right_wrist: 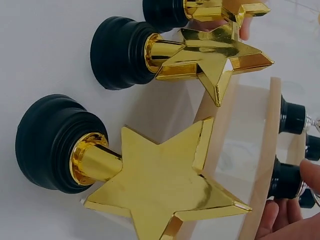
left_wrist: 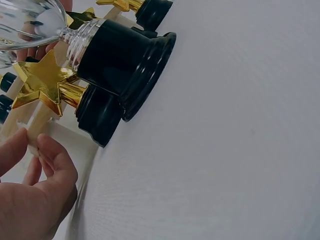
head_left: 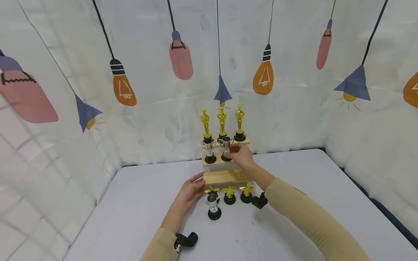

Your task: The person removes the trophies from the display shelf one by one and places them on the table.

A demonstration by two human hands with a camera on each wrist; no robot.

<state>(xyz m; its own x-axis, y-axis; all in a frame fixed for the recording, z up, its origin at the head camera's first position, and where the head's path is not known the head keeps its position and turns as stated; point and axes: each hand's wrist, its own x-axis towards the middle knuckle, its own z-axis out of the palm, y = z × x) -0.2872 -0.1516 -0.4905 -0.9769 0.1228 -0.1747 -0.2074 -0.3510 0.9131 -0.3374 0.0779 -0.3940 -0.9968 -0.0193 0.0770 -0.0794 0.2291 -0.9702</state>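
My right hand [head_left: 242, 156] grips a small silver trophy cup [head_left: 226, 141] with a black base at the middle wooden tier [head_left: 213, 162] of a stepped rack. In the right wrist view, my thumb and fingers [right_wrist: 283, 215] are around the cup's lower part. To its left on that tier stands another silver cup [head_left: 209, 145]. My left hand [head_left: 191, 191] pinches the left end of the lowest wooden tier [head_left: 226, 177]; the left wrist view shows thumb and finger on the edge. A third silver cup [head_left: 213, 204] stands upright on the table, near that hand.
Three gold figure trophies [head_left: 240, 117] stand on the top tier. Three gold star trophies [head_left: 229, 194] with black bases line up on the white table [head_left: 137, 210] before the rack. Behind is a lamp-patterned cloth backdrop [head_left: 153, 119].
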